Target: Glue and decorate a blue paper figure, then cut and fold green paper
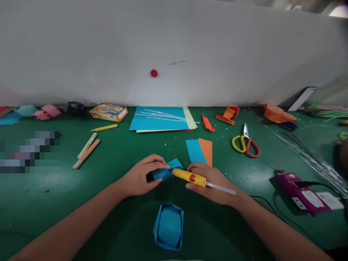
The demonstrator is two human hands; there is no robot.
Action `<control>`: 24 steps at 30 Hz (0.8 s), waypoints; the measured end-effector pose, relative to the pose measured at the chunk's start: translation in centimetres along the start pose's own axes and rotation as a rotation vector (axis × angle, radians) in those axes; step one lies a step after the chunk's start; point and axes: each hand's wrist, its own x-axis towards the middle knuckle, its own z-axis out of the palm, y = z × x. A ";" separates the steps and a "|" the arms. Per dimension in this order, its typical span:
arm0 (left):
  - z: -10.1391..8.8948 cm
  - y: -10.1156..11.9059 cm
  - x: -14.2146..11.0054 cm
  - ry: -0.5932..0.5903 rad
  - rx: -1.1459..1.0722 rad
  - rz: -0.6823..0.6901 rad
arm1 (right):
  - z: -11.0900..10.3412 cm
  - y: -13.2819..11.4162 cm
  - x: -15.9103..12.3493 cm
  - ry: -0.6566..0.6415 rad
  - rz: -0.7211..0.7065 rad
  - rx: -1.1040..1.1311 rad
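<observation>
My left hand (pixel 145 175) is closed around a folded blue paper piece (pixel 174 165), holding it just above the green table. In my right hand (pixel 210 181) is a yellow hot glue gun (pixel 187 175), with a clear glue stick poking out of its back end. The gun's tip is at the right end of the folded paper; whether it touches cannot be made out. Nearer to me, a small blue folded paper box (pixel 169 226) stands on the table. Just beyond my right hand lie a blue paper sheet (pixel 195 150) and an orange sheet (pixel 207 150).
Scissors (pixel 246 143) and a purple power bank-like device (pixel 301 194) with a cable lie at right. Behind are stacked coloured sheets (pixel 152 121) under clear glue sticks, a red cutter (pixel 208 123) and orange folded paper (pixel 230 113). A yellow crayon-like stick (pixel 104 127) lies left.
</observation>
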 end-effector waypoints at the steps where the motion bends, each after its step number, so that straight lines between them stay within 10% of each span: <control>1: 0.0 0.0 0.0 0.001 0.002 -0.002 | 0.0 0.0 0.0 -0.001 -0.001 -0.001; 24: 0.0 -0.1 -0.2 -0.009 0.001 -0.009 | -0.7 1.8 -0.6 0.037 -0.038 0.346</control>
